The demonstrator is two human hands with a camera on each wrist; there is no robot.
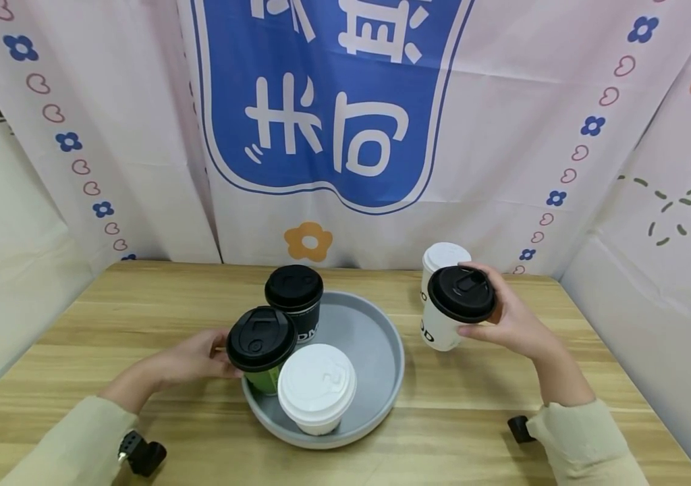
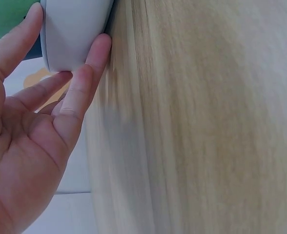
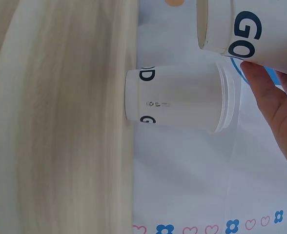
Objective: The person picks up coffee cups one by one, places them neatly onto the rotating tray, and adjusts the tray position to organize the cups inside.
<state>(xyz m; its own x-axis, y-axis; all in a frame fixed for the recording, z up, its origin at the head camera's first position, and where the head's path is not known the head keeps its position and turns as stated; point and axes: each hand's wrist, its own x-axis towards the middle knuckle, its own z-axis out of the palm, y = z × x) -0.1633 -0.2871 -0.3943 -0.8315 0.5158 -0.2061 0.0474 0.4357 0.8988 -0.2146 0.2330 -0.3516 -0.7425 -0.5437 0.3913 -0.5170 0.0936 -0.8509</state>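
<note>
My right hand (image 1: 512,317) grips a white paper cup with a black lid (image 1: 440,327), tilted and raised off the table. Part of that cup (image 3: 268,29) shows at the top of the right wrist view, with dark lettering. Just behind it, a white paper cup with a white lid (image 3: 182,97) stands upright on the table. My left hand (image 1: 202,358) holds the left side of a round grey tray (image 1: 395,371), thumb at the rim and fingers along the outer wall and underside (image 2: 75,34). A green cup with a black lid (image 1: 262,337) stands inside, close to the thumb.
Also in the tray are a black cup with a black lid (image 1: 294,290) at the back and a white-lidded cup (image 1: 318,388) at the front. The wooden table (image 1: 443,439) ends at a printed cloth backdrop (image 1: 139,216). Small black devices (image 1: 145,455) sit at both wrists.
</note>
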